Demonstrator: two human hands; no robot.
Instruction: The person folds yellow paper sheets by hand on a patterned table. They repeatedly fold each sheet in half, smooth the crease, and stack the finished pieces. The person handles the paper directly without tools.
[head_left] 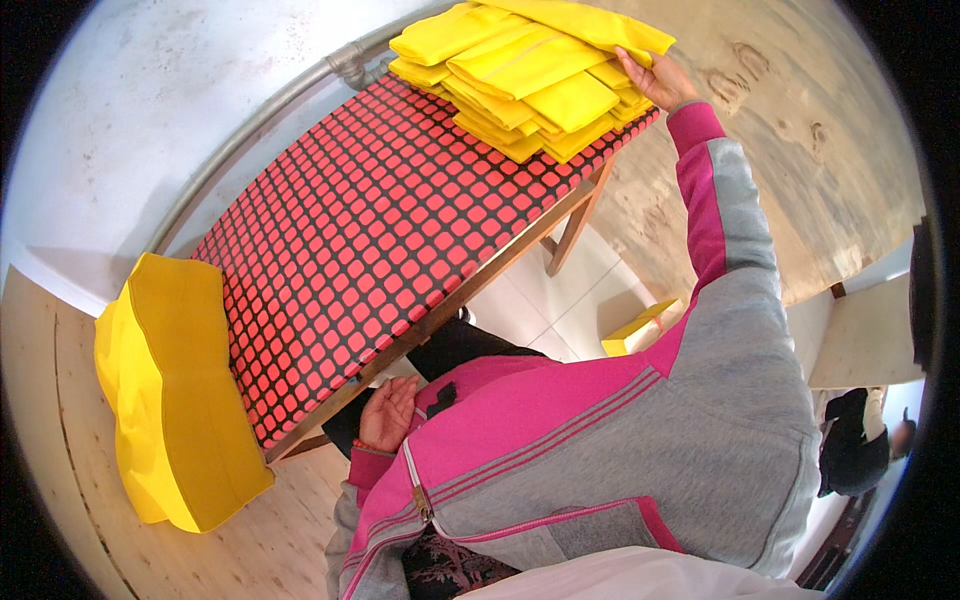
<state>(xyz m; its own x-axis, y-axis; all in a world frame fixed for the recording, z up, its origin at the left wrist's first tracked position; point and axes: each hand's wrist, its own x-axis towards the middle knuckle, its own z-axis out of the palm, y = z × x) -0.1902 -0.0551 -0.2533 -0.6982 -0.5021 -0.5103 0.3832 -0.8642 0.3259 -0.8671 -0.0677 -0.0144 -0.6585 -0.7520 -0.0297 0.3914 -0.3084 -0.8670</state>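
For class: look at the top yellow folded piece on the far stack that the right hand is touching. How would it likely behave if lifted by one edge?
The top yellow piece looks like thin folded fabric, so it would probably droop and unfold rather than stay flat. It seems light, since the right hand meets it with fingertips only. The uneven stack beneath suggests its layers could slide or shift when it is pulled.

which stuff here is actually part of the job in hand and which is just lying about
In hand:
- right hand, reaching to the top yellow folded piece
- pile of folded yellow cloth pieces
- red and black patterned table
- neat yellow stack at the table's other end

Lying about:
- left hand, resting at the lap, holding nothing
- yellow box on the floor
- grey pipe
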